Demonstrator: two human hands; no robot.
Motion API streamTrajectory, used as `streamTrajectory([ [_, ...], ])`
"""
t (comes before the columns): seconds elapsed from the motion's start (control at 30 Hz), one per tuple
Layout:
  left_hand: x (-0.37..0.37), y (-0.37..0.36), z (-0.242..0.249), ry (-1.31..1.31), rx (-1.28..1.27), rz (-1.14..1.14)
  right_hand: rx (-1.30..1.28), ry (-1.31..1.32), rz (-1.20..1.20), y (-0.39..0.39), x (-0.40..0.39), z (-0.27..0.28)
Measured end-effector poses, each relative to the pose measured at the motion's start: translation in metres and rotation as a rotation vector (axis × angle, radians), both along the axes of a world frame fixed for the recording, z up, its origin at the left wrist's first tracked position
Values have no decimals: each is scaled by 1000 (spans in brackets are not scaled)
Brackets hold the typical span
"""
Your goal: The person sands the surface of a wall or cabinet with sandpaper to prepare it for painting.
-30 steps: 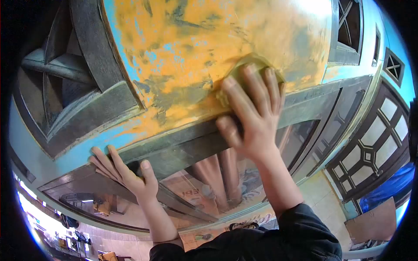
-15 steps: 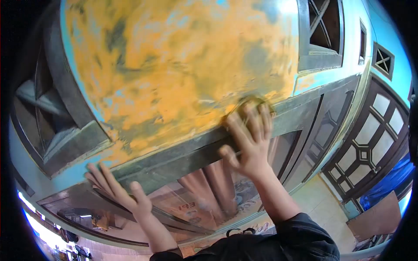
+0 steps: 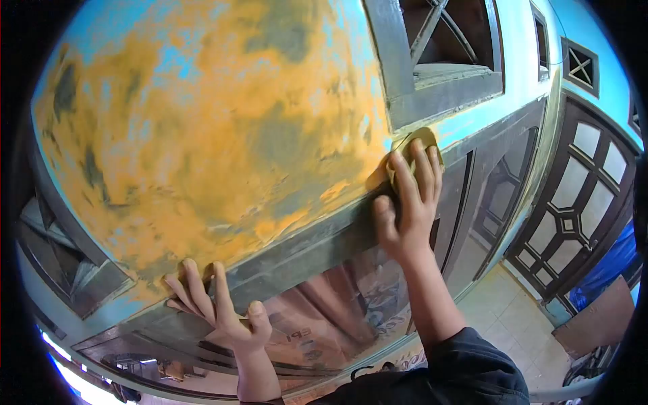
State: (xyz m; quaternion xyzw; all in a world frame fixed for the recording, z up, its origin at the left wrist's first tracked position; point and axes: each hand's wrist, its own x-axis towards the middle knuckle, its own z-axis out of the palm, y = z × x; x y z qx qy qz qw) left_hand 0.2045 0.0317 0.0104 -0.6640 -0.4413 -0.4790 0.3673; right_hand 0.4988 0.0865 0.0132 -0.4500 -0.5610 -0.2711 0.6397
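A wall panel [image 3: 270, 115] shows patchy orange, grey and blue. My right hand [image 3: 413, 192] presses a thin, yellowish, sheet-like pad [image 3: 422, 143] against the panel's lower right corner, just above the dark wooden frame [image 3: 317, 243]. The pad lies under its fingers, and its underside is hidden. At the lower left, my left hand [image 3: 219, 307] rests with spread fingers on the frame and the panel's bottom edge, holding nothing.
Below the frame is a reflective glass pane [image 3: 331, 304]. A vent opening with crossed bars [image 3: 449, 34] is at the upper right. Farther right stand a dark panelled door [image 3: 567, 202], a blue sheet [image 3: 607, 270] and a brown board [image 3: 594, 317].
My right hand has moved right along the panel's lower edge with the pad. My left hand now touches farther right on the frame. The view has shifted to the right.
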Motion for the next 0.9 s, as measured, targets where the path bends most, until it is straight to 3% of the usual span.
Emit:
streamTrajectory([
  [0.03,7,2,1,29,6,10,31,-5,36,-3,-6,1],
  [0.1,20,6,1,93,16,31,-28,-311,70,-8,-19,-15],
  [0.17,26,10,0,119,29,42,13,-385,29,-1,-3,-18],
  [0.27,29,13,-5,119,49,59,-5,57,25,12,31,-5],
  [0.4,33,20,-7,104,89,39,-51,-247,98,-8,-4,-17],
  [0.5,31,22,-7,97,105,12,-95,-228,23,-6,12,-11],
  [0.63,33,20,-9,112,103,86,-107,-168,14,-9,17,36],
  [0.77,33,22,-9,103,114,62,-182,-139,51,-15,12,-3],
  [0.9,36,20,-8,91,119,87,-124,-135,17,-9,11,21],
])
